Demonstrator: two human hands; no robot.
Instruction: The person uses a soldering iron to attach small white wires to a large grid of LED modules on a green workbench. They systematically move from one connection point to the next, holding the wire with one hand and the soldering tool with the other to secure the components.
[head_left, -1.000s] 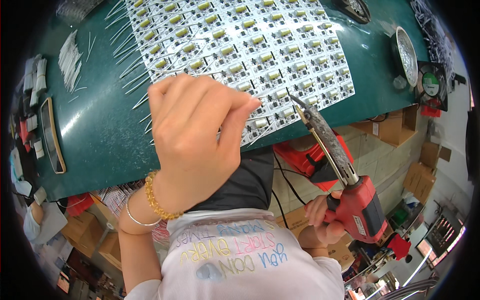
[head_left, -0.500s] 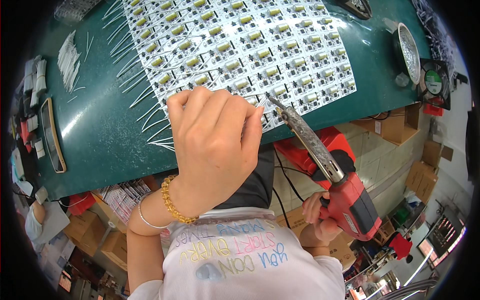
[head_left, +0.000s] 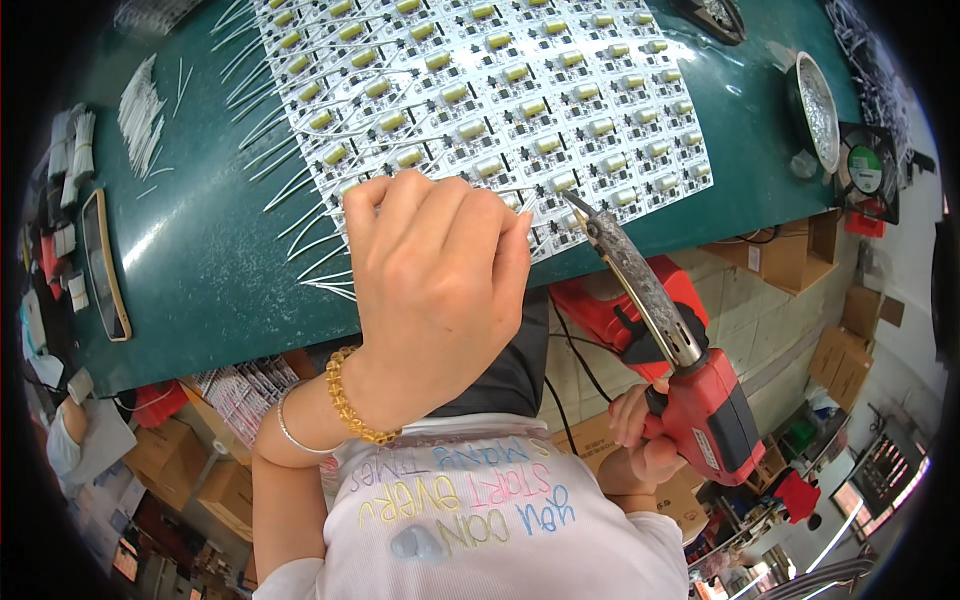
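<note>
A white panel of small circuit boards (head_left: 625, 125), with yellow-green cylindrical parts in rows, lies on the green table. Over its near edge my left hand (head_left: 440, 265) is closed, thumb and index finger pinched on thin white wires (head_left: 527, 203); their lower ends are hidden by the hand. In my right hand (head_left: 645, 440) is a red and black soldering gun (head_left: 705, 415). Its dark tip points up and left, over the panel's near rows just right of my left fingertips. Whether the tip touches a board I cannot tell.
More white wires (head_left: 300, 235) stick out from the panel's left side. A loose wire pile (head_left: 140, 110) and a phone (head_left: 105, 265) lie at the left. At the right are a metal bowl (head_left: 818, 112) and a black fan (head_left: 868, 170). A red case (head_left: 675, 290) sits below the table edge.
The soldering gun's tip has moved right, away from my left fingertips. My left hand and the panel have shifted slightly to the right.
</note>
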